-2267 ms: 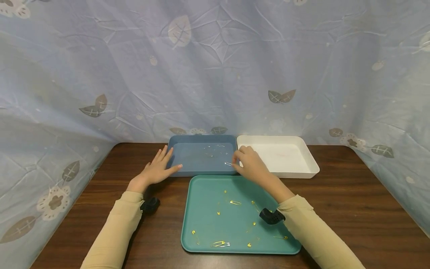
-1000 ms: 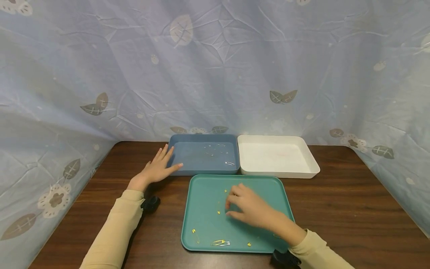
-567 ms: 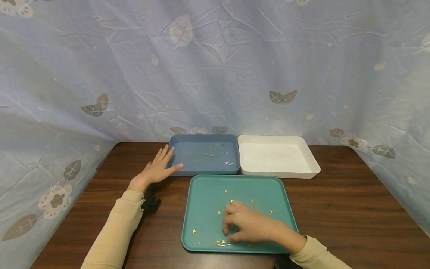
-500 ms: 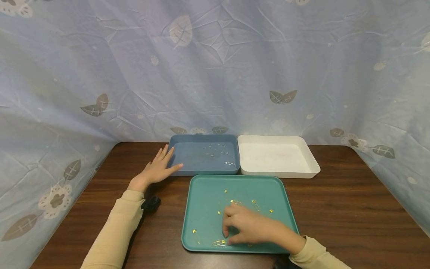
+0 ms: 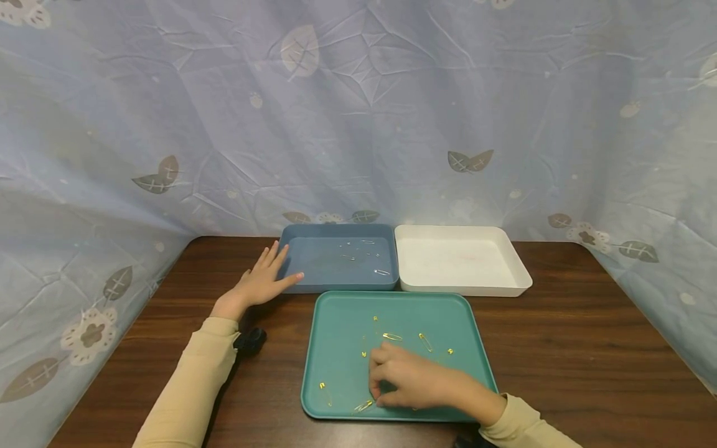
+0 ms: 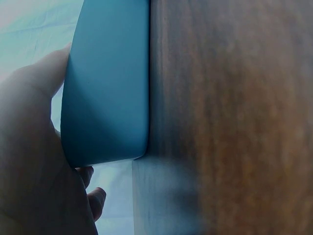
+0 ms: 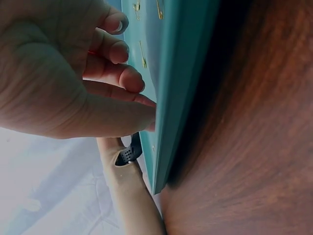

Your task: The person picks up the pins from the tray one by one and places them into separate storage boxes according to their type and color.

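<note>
My left hand rests at the left end of the blue tray, fingers spread straight over its rim; the left wrist view shows the blue tray's outer wall beside the hand. Low over the green tray, my right hand has its thumb and forefinger brought together at the safety pins near the front edge, pinching one; the fingertips mostly hide it. The right wrist view has this hand's thumb down behind the green tray's rim.
More gold safety pins, such as one safety pin, lie scattered over the green tray. Several silver pins lie in the blue tray. A white tray stands to its right. Behind the wooden table hangs a patterned curtain.
My right hand has gone from the blue tray, where it let go of a silver safety pin, down to the green tray's front. The pins at its fingertips have turned. The left hand stays put.
</note>
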A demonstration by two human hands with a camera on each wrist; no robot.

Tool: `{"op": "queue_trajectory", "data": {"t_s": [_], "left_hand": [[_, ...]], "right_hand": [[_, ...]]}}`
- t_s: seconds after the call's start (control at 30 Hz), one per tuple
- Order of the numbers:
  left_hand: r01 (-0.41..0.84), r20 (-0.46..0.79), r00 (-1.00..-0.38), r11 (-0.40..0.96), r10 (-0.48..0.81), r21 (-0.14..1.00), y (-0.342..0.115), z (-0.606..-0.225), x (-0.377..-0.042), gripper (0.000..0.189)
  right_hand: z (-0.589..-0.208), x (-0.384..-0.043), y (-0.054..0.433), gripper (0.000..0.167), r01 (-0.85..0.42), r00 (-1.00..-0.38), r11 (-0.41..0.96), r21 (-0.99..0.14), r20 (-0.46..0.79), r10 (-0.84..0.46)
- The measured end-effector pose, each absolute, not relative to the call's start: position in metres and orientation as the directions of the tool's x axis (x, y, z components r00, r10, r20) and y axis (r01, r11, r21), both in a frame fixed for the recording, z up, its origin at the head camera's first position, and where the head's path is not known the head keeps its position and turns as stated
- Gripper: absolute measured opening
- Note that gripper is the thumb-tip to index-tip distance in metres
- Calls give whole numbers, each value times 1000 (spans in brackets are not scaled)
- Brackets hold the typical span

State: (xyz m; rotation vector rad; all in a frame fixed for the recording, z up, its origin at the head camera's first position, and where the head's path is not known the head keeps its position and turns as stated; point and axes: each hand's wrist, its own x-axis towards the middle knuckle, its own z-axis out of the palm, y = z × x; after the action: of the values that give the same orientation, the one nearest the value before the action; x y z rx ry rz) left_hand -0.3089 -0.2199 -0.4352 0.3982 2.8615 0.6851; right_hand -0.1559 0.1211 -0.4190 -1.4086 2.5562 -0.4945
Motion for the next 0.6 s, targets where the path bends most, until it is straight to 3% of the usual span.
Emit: {"op": "queue_trajectory", "data": {"t_s": [0.23, 0.6], "left_hand": [[213, -107, -950, 858, 294, 467, -221, -435, -310, 95], [208, -116, -949, 860, 293, 466, -221, -436, -310, 95]], "right_hand": [[-417, -157, 122, 19, -782, -539, 512, -356, -27, -842], [-414, -160, 126, 22, -843, -519, 501, -196, 49, -853]]}}
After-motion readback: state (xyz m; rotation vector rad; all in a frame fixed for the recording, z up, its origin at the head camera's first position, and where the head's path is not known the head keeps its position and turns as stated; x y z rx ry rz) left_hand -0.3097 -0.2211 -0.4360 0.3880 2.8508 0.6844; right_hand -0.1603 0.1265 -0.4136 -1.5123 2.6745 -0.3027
